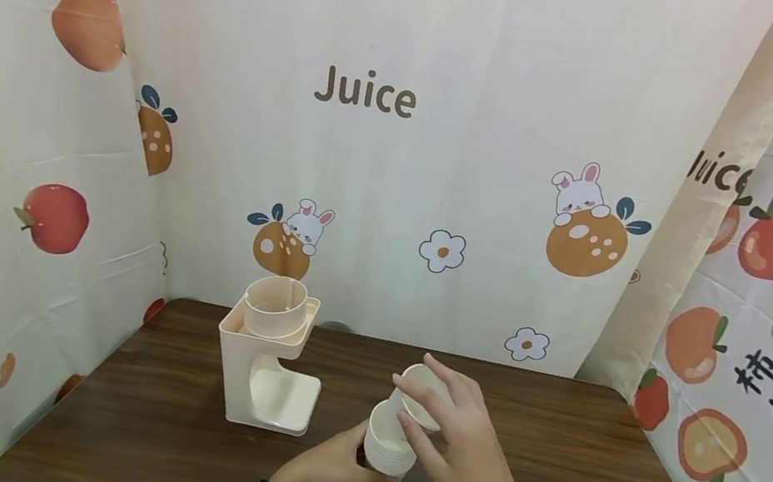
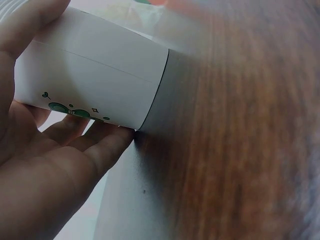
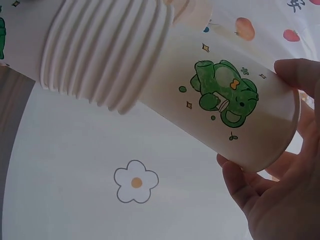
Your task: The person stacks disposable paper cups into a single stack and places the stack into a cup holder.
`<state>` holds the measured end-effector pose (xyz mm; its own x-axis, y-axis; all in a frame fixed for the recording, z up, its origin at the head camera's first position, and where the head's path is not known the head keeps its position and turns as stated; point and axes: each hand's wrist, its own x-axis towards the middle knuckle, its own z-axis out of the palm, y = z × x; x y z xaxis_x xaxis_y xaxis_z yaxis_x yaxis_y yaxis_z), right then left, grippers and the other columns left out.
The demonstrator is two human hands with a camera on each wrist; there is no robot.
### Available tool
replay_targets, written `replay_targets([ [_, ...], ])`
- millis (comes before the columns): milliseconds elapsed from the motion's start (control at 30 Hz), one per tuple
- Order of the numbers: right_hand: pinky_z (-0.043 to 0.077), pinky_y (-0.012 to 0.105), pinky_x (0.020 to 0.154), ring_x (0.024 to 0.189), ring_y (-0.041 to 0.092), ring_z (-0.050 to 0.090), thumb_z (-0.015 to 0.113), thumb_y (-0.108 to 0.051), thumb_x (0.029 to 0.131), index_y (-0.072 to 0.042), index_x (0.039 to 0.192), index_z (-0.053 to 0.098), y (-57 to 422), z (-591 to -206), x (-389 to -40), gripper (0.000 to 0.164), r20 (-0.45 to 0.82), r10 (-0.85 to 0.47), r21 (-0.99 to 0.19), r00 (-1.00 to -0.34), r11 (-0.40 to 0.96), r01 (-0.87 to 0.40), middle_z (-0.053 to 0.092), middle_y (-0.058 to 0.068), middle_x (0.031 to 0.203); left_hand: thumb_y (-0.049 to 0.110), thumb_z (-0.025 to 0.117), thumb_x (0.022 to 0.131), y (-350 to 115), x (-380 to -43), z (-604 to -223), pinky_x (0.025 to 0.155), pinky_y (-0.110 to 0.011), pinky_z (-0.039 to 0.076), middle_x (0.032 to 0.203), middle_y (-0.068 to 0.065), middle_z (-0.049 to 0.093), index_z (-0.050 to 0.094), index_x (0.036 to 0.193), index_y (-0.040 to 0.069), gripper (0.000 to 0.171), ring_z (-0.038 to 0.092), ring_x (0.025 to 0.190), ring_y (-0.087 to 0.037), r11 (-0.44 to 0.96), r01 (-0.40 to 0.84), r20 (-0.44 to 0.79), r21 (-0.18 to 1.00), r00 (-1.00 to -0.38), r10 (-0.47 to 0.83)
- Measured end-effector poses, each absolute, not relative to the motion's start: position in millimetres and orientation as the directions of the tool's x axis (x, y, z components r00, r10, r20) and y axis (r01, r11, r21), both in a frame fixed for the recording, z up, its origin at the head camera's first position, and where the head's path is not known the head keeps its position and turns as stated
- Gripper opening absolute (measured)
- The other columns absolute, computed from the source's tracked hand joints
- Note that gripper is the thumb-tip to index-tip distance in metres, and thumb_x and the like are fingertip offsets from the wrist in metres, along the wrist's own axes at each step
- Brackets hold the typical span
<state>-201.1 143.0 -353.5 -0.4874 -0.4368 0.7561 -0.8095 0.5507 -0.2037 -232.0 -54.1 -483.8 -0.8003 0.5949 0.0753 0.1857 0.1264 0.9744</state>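
A stack of nested white paper cups (image 1: 388, 449) stands near the front middle of the table, and my left hand (image 1: 337, 464) grips it around the side. In the left wrist view, the lowest cup (image 2: 100, 70) shows its base close to the tabletop. My right hand (image 1: 460, 434) holds a single paper cup (image 3: 185, 80) by its rim, thumb and fingers on opposite sides. This cup has a green bear print, and its bottom end is at the mouth of the stack, tilted to the right. Ridged stacked rims (image 3: 107, 55) show beside it.
To the left stands a cream plastic stand (image 1: 233, 373) with a round tube (image 1: 275, 308) on top and a flat foot (image 1: 285, 400). Printed fabric (image 1: 382, 173) hangs behind the brown wooden table (image 1: 553, 436) and along both sides.
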Motion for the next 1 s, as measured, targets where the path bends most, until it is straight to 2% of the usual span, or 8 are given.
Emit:
replay_targets([
  [167, 0.047, 0.052, 0.082, 0.120, 0.027, 0.041, 0.066, -0.024, 0.085, -0.032, 0.124, 0.058, 139, -359, -203, 0.040, 0.743, -0.467, -0.190, -0.480, 0.541, -0.819, 0.048, 0.005, 0.135, 0.029, 0.074, 0.079, -55, -232, -484, 0.092, -0.044, 0.041, 0.121, 0.004, 0.055, 0.033, 0.137, 0.032, 0.071, 0.052, 0.107, -0.014, 0.137, 0.193, 0.077, 0.972, -0.803, 0.591],
  [267, 0.047, 0.051, 0.082, 0.121, 0.026, 0.041, 0.065, -0.024, 0.086, -0.034, 0.124, 0.057, 138, -363, -204, 0.040, 0.706, -0.502, -0.196, -0.500, 0.539, -0.819, 0.048, 0.005, 0.135, 0.029, 0.074, 0.079, -55, -232, -484, 0.092, -0.044, 0.041, 0.121, 0.004, 0.056, 0.030, 0.140, 0.032, 0.075, 0.052, 0.107, -0.014, 0.135, 0.206, 0.088, 0.969, -0.801, 0.592],
  [433, 0.048, 0.052, 0.084, 0.121, 0.028, 0.041, 0.064, -0.027, 0.087, -0.037, 0.122, 0.056, 138, -374, -210, 0.037, 0.628, -0.569, -0.203, -0.531, 0.539, -0.817, 0.047, 0.005, 0.135, 0.029, 0.073, 0.080, -55, -233, -485, 0.093, -0.043, 0.041, 0.123, 0.005, 0.055, 0.030, 0.139, 0.035, 0.073, 0.052, 0.108, -0.014, 0.131, 0.231, 0.109, 0.964, -0.795, 0.597],
  [767, 0.049, 0.048, 0.083, 0.122, 0.025, 0.041, 0.063, -0.031, 0.089, -0.037, 0.125, 0.054, 138, -388, -215, 0.038, 0.587, -0.613, -0.207, -0.529, 0.517, -0.830, 0.050, 0.002, 0.131, 0.027, 0.073, 0.081, -55, -233, -488, 0.090, -0.038, 0.045, 0.126, 0.004, 0.052, 0.030, 0.139, 0.034, 0.072, 0.053, 0.107, -0.015, 0.106, 0.207, 0.102, 0.973, -0.789, 0.606],
  [1000, 0.047, 0.048, 0.086, 0.121, 0.022, 0.042, 0.062, -0.037, 0.089, -0.036, 0.124, 0.057, 138, -396, -218, 0.035, 0.497, -0.636, -0.256, -0.590, 0.543, -0.800, 0.049, 0.001, 0.132, 0.027, 0.072, 0.082, -55, -232, -488, 0.087, -0.035, 0.047, 0.125, 0.001, 0.053, 0.031, 0.139, 0.030, 0.070, 0.055, 0.105, -0.016, 0.100, 0.180, 0.083, 0.979, -0.789, 0.609],
])
